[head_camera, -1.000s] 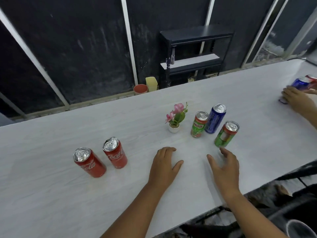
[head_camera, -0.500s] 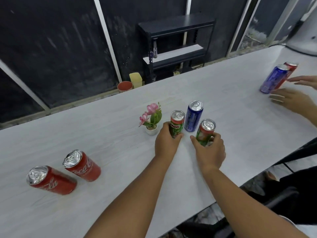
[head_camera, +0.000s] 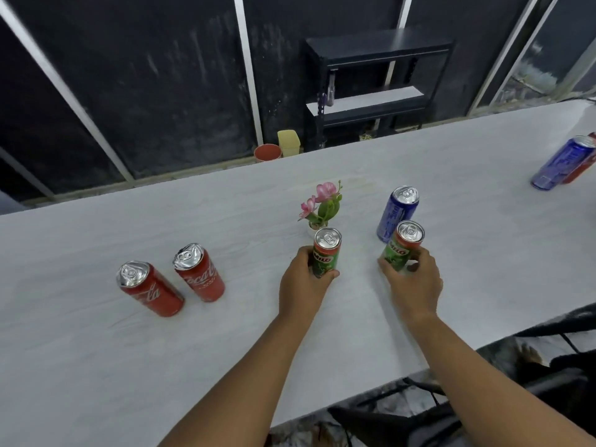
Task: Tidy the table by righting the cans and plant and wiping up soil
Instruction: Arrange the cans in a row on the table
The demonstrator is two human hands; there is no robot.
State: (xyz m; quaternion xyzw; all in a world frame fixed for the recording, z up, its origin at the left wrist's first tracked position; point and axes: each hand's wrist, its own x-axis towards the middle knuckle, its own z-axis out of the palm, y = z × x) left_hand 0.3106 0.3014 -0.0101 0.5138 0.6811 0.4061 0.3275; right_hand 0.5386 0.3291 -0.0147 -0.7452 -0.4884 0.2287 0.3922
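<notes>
1. Green-labelled and silver-topped, the first Milo can (head_camera: 325, 253) is standing upright just in front of the plant (head_camera: 322, 204), hiding part of its white pot.
2. My left hand (head_camera: 301, 285) is gripping that can, fingers and thumb curling round its lower half.
3. My right hand (head_camera: 411, 282) is wrapping round the second Milo can (head_camera: 401, 245), which is sitting to the right of the plant.
4. I cannot tell whether either Milo can is resting on the table (head_camera: 96, 366) or being held just off it.
5. Just behind the second Milo can, also right of the plant, the blue can (head_camera: 396, 212) is standing untouched.
6. Well to the left of the plant, two red cola cans (head_camera: 150, 288) (head_camera: 200, 274) are standing near each other without touching.
7. Far to the right of the plant, a distant blue can (head_camera: 562, 162) is standing against a red one at the frame's edge.
8. The plant itself is standing upright, pink flowers showing.
</notes>
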